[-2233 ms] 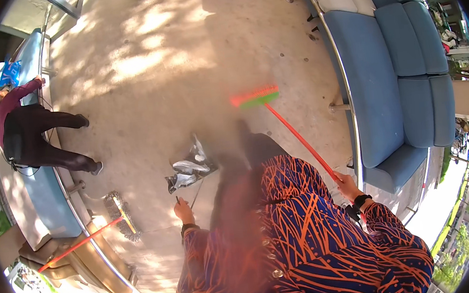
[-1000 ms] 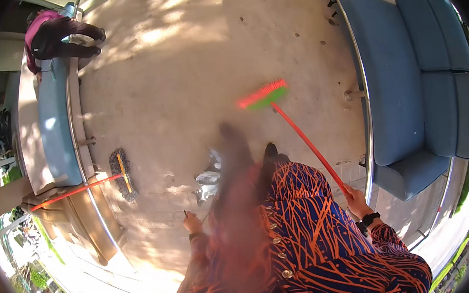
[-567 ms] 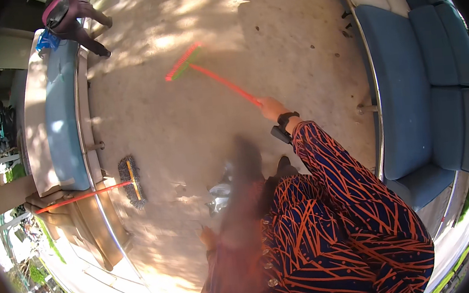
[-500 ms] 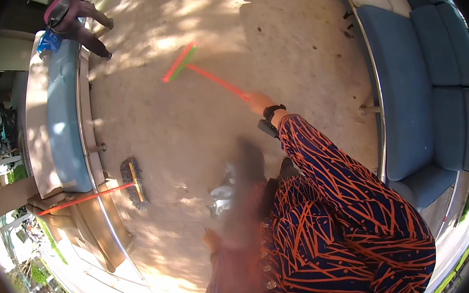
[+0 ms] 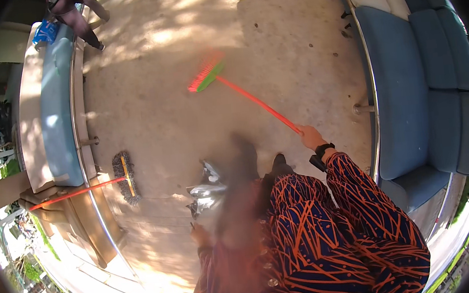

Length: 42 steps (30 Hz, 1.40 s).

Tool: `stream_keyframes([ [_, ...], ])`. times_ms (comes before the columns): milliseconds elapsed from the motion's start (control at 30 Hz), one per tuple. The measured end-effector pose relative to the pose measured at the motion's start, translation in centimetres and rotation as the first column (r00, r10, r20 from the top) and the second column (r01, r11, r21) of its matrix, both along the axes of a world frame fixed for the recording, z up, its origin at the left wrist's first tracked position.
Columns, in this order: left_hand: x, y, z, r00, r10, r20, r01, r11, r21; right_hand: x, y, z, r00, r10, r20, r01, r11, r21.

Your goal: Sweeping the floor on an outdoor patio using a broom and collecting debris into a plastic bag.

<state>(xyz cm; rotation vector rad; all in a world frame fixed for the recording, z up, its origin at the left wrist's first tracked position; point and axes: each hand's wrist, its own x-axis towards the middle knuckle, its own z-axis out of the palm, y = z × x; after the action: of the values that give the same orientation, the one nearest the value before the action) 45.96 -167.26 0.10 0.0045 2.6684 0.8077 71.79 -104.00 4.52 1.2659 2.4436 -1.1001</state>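
Right hand (image 5: 311, 137) grips broom (image 5: 205, 76); left hand (image 5: 200, 235) holds dustpan (image 5: 205, 190).

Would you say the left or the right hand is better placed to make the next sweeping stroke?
Right, probably: the right hand grips the broom, bristles out on the floor. The left hand is low by the dustpan.

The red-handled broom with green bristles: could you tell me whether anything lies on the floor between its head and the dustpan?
Nothing visible does. The broom head rests on bare concrete, and the stretch down to the silvery dustpan by the person's feet looks unobstructed. The right hand grips the handle.
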Motion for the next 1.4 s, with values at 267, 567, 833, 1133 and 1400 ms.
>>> stream_keyframes([
  [267, 1.3, 5.8, 5.7, 0.785, 0.444, 0.431, -0.477, 0.878, -0.036, 30.3, -16.8, 6.5, 0.955, -0.237, 0.177, 0.253, 0.965, -0.075],
  [567, 6.3, 4.4, 8.8, 0.814, 0.432, 0.387, -0.492, 0.868, 0.066, 32.2, -15.9, 6.7, 0.780, -0.611, -0.132, 0.517, 0.750, -0.413],
  [833, 11.9, 3.3, 11.3, 0.859, 0.404, 0.315, -0.439, 0.897, 0.046, 22.9, -9.1, -0.5, 0.965, -0.163, -0.206, 0.198, 0.967, 0.159],
  [1133, 14.4, -2.4, 11.5, 0.861, 0.411, 0.300, -0.448, 0.891, 0.065, 41.2, -23.2, 4.9, 0.923, -0.265, 0.280, 0.287, 0.957, -0.042],
  [1400, 12.6, -4.4, 10.0, 0.726, 0.545, 0.419, -0.591, 0.806, -0.025, 44.8, -27.5, 14.3, 0.975, -0.190, 0.118, 0.200, 0.977, -0.074],
])
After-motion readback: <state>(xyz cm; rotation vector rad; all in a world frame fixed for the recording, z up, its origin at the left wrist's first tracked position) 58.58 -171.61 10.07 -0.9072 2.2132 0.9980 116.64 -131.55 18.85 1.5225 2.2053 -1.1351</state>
